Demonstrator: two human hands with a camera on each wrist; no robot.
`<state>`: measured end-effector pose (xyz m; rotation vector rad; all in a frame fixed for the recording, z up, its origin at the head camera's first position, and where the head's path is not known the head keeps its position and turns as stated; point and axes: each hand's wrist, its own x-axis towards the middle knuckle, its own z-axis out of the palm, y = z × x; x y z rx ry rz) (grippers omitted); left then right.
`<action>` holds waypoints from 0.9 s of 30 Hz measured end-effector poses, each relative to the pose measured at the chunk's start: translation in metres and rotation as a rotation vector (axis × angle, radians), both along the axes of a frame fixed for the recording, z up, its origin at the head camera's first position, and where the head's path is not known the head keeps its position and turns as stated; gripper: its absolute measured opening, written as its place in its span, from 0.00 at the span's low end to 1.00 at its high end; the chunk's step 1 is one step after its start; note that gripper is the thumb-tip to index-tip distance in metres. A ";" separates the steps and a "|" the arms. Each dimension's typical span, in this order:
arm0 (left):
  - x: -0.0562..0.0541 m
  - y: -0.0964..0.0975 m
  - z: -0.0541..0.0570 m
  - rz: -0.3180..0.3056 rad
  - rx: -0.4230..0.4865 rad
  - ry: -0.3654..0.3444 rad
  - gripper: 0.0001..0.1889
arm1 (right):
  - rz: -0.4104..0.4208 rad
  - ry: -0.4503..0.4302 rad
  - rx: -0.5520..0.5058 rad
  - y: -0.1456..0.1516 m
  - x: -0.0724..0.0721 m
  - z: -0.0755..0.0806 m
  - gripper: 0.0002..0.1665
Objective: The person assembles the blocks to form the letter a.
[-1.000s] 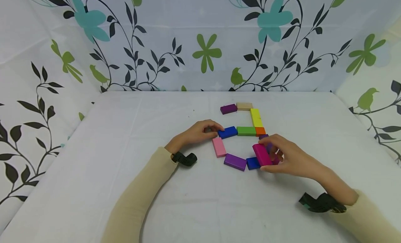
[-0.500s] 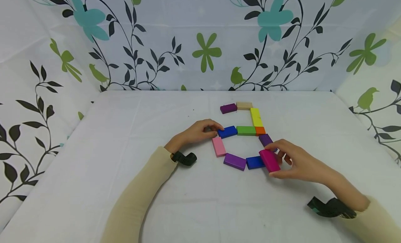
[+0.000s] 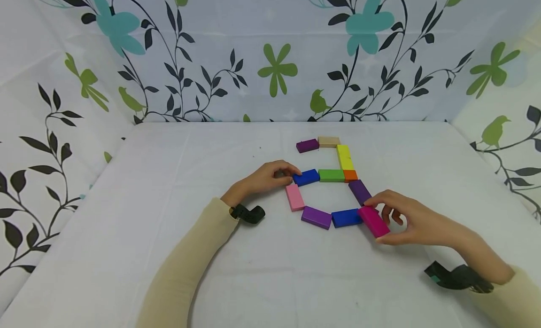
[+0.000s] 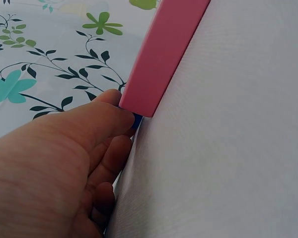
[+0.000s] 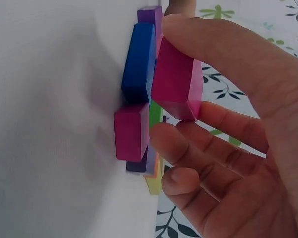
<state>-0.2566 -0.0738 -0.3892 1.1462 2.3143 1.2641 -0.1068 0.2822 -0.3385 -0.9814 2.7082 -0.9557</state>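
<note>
In the head view my right hand (image 3: 414,222) pinches a magenta block (image 3: 374,221) between thumb and fingers, raised over the lower right of an outline of coloured blocks. Under it, the right wrist view shows a second magenta block (image 5: 131,131) lying on the cloth beside a blue block (image 5: 139,64). My left hand (image 3: 266,180) has thumb and forefinger at the left end of another blue block (image 3: 306,177). A pink block (image 3: 295,198) lies just below that hand; the left wrist view has the pink block (image 4: 164,59) close by the thumb.
Also in the outline are dark purple (image 3: 307,145), tan (image 3: 328,141), yellow (image 3: 344,157), green (image 3: 331,175), orange (image 3: 350,175) and violet (image 3: 316,217) blocks. They lie on a white-covered table (image 3: 211,144); a patterned cloth (image 3: 228,32) hangs behind it.
My right hand has shifted right and toward me with the magenta block, uncovering the purple block and more of the lower blue block. My left hand has stayed put.
</note>
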 end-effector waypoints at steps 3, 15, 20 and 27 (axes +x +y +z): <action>0.000 0.000 0.001 -0.003 -0.005 -0.001 0.16 | -0.007 -0.009 0.005 0.003 0.001 -0.001 0.40; 0.001 0.001 0.001 -0.010 -0.010 -0.003 0.16 | -0.007 -0.042 0.003 0.019 0.015 -0.009 0.41; 0.000 0.001 0.001 -0.003 -0.009 -0.006 0.16 | -0.010 -0.069 0.032 0.023 0.016 -0.009 0.40; 0.000 0.001 0.000 0.013 -0.010 -0.013 0.15 | 0.040 -0.114 0.098 0.031 0.017 -0.008 0.40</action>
